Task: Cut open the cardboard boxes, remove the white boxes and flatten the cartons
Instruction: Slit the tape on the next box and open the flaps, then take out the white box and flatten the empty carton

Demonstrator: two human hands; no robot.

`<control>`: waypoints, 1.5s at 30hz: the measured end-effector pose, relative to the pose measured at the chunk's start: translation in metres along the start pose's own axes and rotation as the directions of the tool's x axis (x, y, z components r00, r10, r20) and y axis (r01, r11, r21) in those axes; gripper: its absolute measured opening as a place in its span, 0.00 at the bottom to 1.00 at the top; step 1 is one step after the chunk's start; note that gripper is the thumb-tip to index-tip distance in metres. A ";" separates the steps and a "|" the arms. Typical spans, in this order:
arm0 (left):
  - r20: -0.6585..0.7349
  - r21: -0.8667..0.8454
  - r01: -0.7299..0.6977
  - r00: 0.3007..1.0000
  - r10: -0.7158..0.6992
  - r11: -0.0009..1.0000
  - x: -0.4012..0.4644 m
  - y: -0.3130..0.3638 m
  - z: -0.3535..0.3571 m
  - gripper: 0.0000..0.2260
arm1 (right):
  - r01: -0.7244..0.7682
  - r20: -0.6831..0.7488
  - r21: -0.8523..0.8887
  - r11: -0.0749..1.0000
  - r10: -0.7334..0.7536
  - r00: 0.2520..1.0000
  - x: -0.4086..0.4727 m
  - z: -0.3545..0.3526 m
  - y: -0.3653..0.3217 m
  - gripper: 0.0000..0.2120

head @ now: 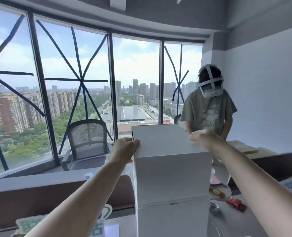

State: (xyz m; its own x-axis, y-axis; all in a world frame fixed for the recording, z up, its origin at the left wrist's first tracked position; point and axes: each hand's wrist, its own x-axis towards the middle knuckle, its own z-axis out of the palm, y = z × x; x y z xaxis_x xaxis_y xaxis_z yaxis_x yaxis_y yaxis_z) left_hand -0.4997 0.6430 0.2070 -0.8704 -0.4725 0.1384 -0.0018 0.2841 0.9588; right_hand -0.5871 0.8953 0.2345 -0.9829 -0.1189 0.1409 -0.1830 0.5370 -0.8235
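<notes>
A tall white box (172, 175) stands in front of me, resting on top of another white box (172, 219); a seam shows between them. My left hand (124, 149) grips the upper box's left top edge, fingers curled over the rim. My right hand (204, 138) presses against its right top edge. Both forearms reach forward at about chest height. Pale cardboard cartons (247, 148) lie behind the box at the right, partly hidden.
A person in a green shirt and a white headset (208, 110) stands beyond the boxes. A grey mesh chair (87, 142) sits by the taped window. A brown desk divider (56, 194) runs left. A plate (218, 194) and a red packet (236, 203) lie at right.
</notes>
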 end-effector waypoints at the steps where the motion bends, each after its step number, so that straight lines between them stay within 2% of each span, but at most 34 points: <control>1: 0.025 -0.023 -0.009 1.000 0.010 1.000 -0.005 -0.001 -0.002 0.06 | 0.049 -0.048 -0.074 0.996 -0.053 0.997 -0.007 -0.001 -0.006 0.07; 3: 0.057 -0.067 -0.023 0.998 0.027 0.997 -0.017 -0.005 -0.007 0.08 | 0.154 -0.097 -0.254 0.955 -0.183 0.978 -0.023 0.002 -0.020 0.08; 5: 0.056 -0.067 -0.056 0.997 0.060 0.996 -0.032 -0.011 -0.016 0.11 | 0.245 -0.124 -0.349 0.905 -0.304 0.945 -0.047 0.013 -0.038 0.20; 6: 0.048 -0.062 -0.075 0.996 0.078 0.995 -0.040 -0.017 -0.022 0.11 | 0.296 -0.144 -0.335 0.895 -0.359 0.922 -0.062 0.022 -0.046 0.24; 10: 0.067 -0.003 -0.089 0.994 0.089 0.996 -0.075 -0.053 -0.058 0.11 | 0.575 -0.168 -0.212 0.790 -0.610 0.775 -0.129 0.079 -0.070 0.13; 12: 0.070 0.049 -0.071 0.995 0.067 0.996 -0.093 -0.082 -0.082 0.08 | 0.622 -0.114 -0.161 0.766 -0.641 0.759 -0.165 0.115 -0.076 0.11; 15: 0.034 0.124 -0.048 0.998 0.044 0.991 -0.122 -0.136 -0.127 0.06 | 0.612 0.012 -0.110 0.784 -0.614 0.789 -0.203 0.181 -0.069 0.10; 18: 0.067 0.259 -0.043 0.997 0.027 0.965 -0.151 -0.193 -0.179 0.06 | 0.576 0.140 -0.113 0.810 -0.561 0.816 -0.237 0.256 -0.056 0.12; 21: 0.104 0.431 -0.035 0.995 -0.011 0.902 -0.184 -0.253 -0.240 0.07 | 0.521 0.215 -0.117 0.846 -0.490 0.845 -0.277 0.337 -0.039 0.15; 24: 0.147 0.530 -0.012 0.986 -0.078 0.848 -0.216 -0.312 -0.297 0.09 | 0.432 0.285 -0.162 0.887 -0.377 0.881 -0.322 0.410 -0.016 0.12; 28: 0.211 0.648 -0.034 0.968 -0.136 0.761 -0.254 -0.375 -0.359 0.11 | 0.335 0.360 -0.236 0.912 -0.238 0.902 -0.384 0.473 0.013 0.12; 32: 0.330 0.725 -0.162 0.935 -0.132 0.669 -0.279 -0.421 -0.411 0.18 | 0.351 0.454 -0.299 0.888 -0.191 0.870 -0.433 0.491 0.041 0.18; 34: 0.424 0.738 -0.278 0.900 -0.101 0.615 -0.284 -0.437 -0.434 0.21 | 0.411 0.497 -0.328 0.850 -0.214 0.841 -0.448 0.491 0.057 0.23; 38: 0.543 0.681 -0.441 0.840 0.001 0.584 -0.294 -0.454 -0.465 0.30 | 0.559 0.565 -0.375 0.739 -0.296 0.770 -0.462 0.484 0.085 0.31; 40: 0.582 0.664 -0.499 0.812 0.034 0.557 -0.298 -0.466 -0.475 0.33 | 0.589 0.614 -0.396 0.704 -0.274 0.740 -0.465 0.481 0.090 0.31; 43: 0.621 0.638 -0.570 0.778 0.091 0.518 -0.302 -0.478 -0.481 0.33 | 0.607 0.612 -0.381 0.697 -0.302 0.731 -0.464 0.479 0.098 0.30; 45: 0.627 0.620 -0.603 0.766 0.145 0.502 -0.301 -0.481 -0.483 0.31 | 0.617 0.577 -0.351 0.704 -0.356 0.735 -0.463 0.480 0.104 0.25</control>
State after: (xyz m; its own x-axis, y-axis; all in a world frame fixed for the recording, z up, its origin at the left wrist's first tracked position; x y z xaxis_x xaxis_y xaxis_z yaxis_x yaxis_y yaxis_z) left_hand 0.0010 0.2460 -0.1762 -0.9752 0.2024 0.0895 0.2185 0.9448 0.2443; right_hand -0.1406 0.6050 -0.1801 -0.6441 -0.7608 0.0793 -0.7432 0.5979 -0.3002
